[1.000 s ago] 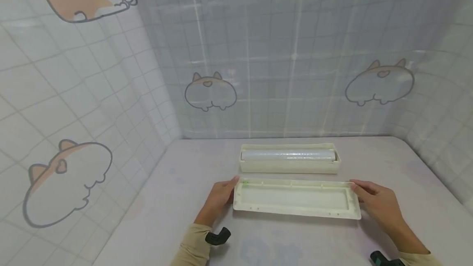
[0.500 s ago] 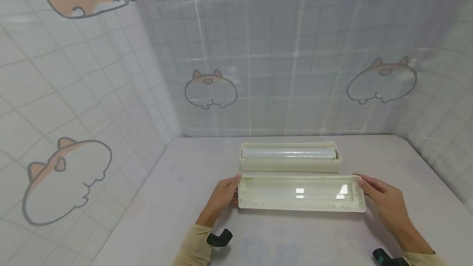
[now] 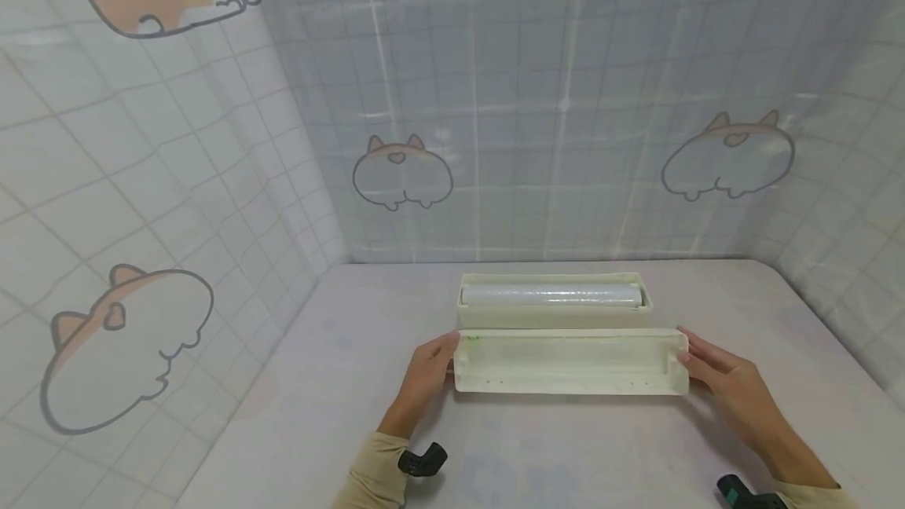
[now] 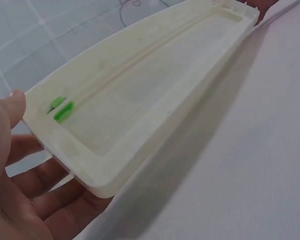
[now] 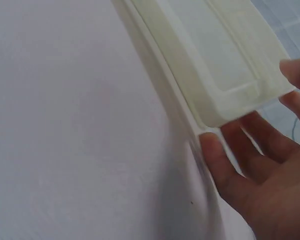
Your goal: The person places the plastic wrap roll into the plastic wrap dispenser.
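Note:
A long cream plastic lid with a see-through window is held up lengthwise between both hands, its hollow inner side facing me. My left hand grips its left end, thumb at the upper corner and fingers behind and below in the left wrist view. A small green slider sits near that end. At the other end my right hand holds the lid, thumb and fingers spread along the short edge. Just behind lies the matching cling film box, open at the top, with a roll of cling film in it.
Everything is on a pale cloth-covered table. A tiled curtain with dog drawings rises at the back and both sides. Black wrist devices sit at the cuffs.
Both hands have raised the lid slightly toward the box and tilted it, so its front edge stands nearer the box's lower edge. The box and roll have stayed put.

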Demonstrator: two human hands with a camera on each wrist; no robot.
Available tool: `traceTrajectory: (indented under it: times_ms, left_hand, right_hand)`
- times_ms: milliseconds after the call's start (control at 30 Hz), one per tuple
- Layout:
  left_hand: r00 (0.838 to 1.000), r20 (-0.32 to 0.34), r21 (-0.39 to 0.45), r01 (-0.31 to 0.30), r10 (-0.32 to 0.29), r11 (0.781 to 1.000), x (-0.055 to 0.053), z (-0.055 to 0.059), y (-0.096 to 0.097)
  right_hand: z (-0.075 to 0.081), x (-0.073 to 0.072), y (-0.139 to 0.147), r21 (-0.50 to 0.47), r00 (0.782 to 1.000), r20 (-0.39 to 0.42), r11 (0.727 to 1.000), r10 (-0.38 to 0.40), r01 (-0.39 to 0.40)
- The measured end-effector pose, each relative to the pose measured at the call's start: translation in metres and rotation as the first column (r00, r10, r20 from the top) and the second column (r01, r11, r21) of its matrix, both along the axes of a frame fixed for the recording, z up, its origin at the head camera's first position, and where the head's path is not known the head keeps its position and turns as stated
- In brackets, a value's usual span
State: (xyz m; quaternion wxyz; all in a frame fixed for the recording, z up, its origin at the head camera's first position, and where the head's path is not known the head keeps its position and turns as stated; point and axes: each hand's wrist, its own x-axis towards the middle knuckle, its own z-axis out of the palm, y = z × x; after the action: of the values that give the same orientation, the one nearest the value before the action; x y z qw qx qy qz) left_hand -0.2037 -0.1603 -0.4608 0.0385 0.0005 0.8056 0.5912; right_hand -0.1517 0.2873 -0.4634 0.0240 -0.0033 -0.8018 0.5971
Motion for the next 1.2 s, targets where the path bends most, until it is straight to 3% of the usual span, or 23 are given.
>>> traceTrajectory:
  times_ms: [200, 400, 633, 733, 867, 1033, 1200]
  left_hand:
    - [0.996, -0.07, 0.054, 0.055, -0.051, 0.997, 0.001, -0.001, -0.003]
    - [0.996, -0.063, 0.072, 0.073, -0.068, 0.995, -0.001, -0.002, -0.005]
    - [0.997, -0.048, 0.103, 0.058, -0.053, 0.993, 0.002, -0.001, -0.002]
    - [0.997, -0.043, 0.13, 0.069, -0.064, 0.989, 0.004, -0.001, -0.001]
    - [0.99, -0.072, 0.133, 0.13, -0.121, 0.983, 0.002, 0.001, 0.0]
    - [0.975, -0.088, 0.027, 0.205, -0.202, 0.978, -0.003, 0.01, -0.003]
    - [0.981, -0.032, -0.035, 0.188, -0.19, 0.981, -0.003, 0.014, -0.009]
  right_hand:
    - [0.005, 0.003, 0.002, -0.037, 0.993, 0.068, 0.995, 0.099, -0.096]
    - [0.005, 0.004, 0.003, -0.118, 0.99, 0.083, 0.988, 0.115, -0.105]
    - [-0.003, 0.005, 0.006, -0.22, 0.993, -0.01, 0.968, 0.12, -0.119]
    - [-0.004, 0.005, 0.005, -0.212, 0.996, -0.028, 0.973, 0.086, -0.09]
    - [-0.001, 0.003, 0.0, -0.078, 0.999, -0.031, 0.997, -0.017, 0.015]
    - [0.005, -0.002, -0.006, -0.057, 0.989, -0.062, 0.99, -0.131, 0.128]
    - [0.012, -0.005, -0.009, -0.094, 0.986, -0.065, 0.985, -0.151, 0.145]
